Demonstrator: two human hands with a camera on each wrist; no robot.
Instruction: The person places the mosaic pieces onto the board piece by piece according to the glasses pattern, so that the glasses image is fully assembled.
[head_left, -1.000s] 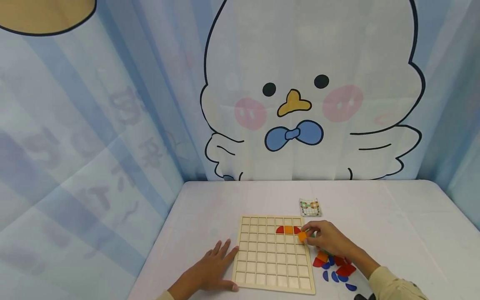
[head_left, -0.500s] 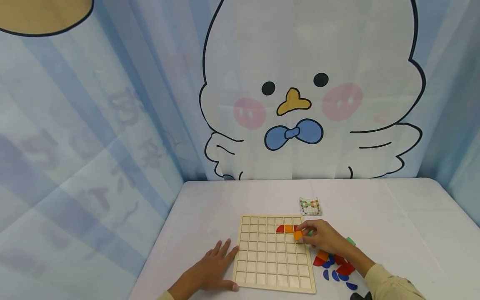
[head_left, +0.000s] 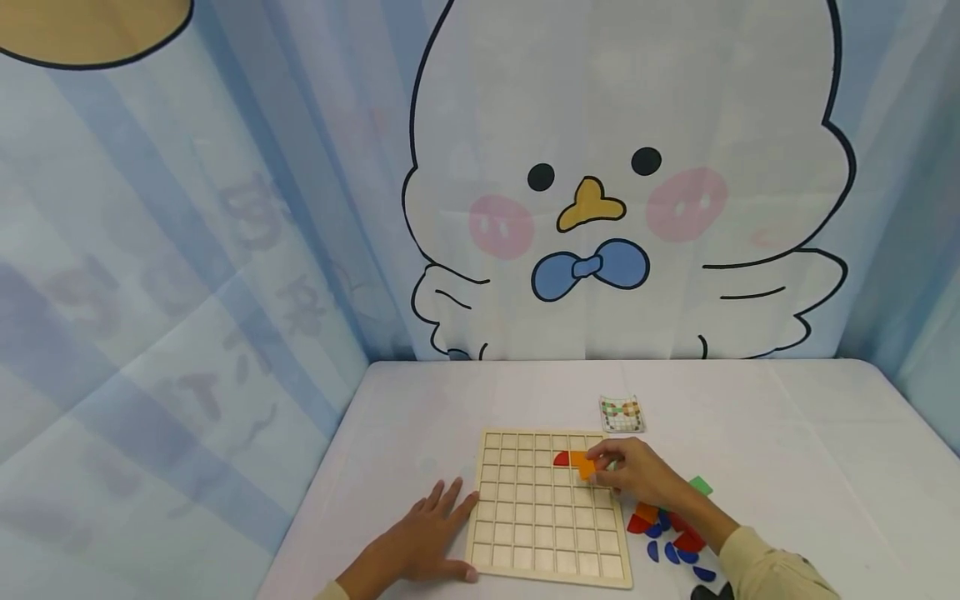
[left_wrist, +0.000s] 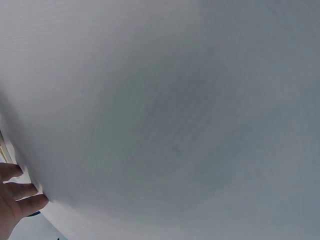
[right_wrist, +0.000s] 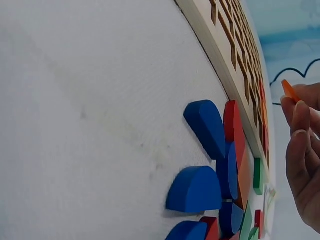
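Observation:
Over the upper right of the wooden grid board (head_left: 522,533), my right hand (head_left: 637,473) pinches an orange square tile (head_left: 587,472) between thumb and fingers. In the right wrist view this orange tile (right_wrist: 289,91) is seen edge-on at the fingertips. Just behind it, a red rounded tile (head_left: 562,459) and another orange square (head_left: 576,457) sit in the grid; the fingers cover the spot to their right. My left hand (head_left: 427,533) lies spread on the table, fingertips at the board's left edge. In the left wrist view only the fingers of that left hand (left_wrist: 20,192) show.
Right of the board lies a loose pile of tiles: blue half-rounds (head_left: 671,552), red ones (head_left: 688,542), an orange one (head_left: 647,512) and a green one (head_left: 701,485). A small patterned card (head_left: 622,414) lies behind the board. A black object (head_left: 709,592) shows at the bottom edge.
My right hand has moved left over the board with the orange tile, from the right edge toward the placed tiles. A green tile has come into view behind the right forearm. The left hand stays put.

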